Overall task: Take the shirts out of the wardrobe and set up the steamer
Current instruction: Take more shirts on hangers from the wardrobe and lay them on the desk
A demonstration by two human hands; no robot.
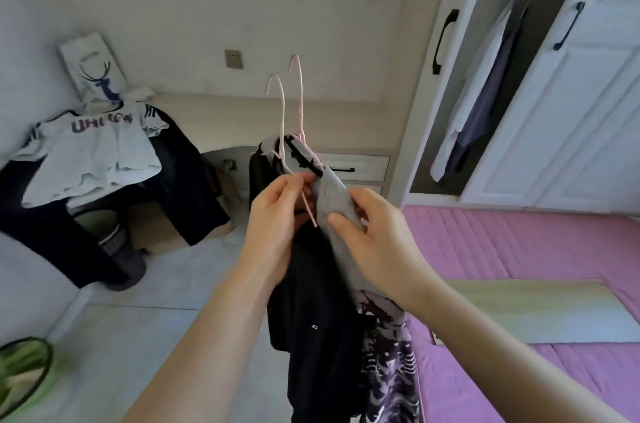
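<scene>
Hands work beside the open wardrobe [512, 76]: left hand [277, 221] pinches pink hangers [287, 131], right hand [377, 235] grasps the grey shirt [329, 201] over a black shirt [318, 318].

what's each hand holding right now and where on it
The left hand pinches a pink hanger at its lower wire, where the black shirt hangs. The right hand grips the grey shirt near its shoulder.
</scene>
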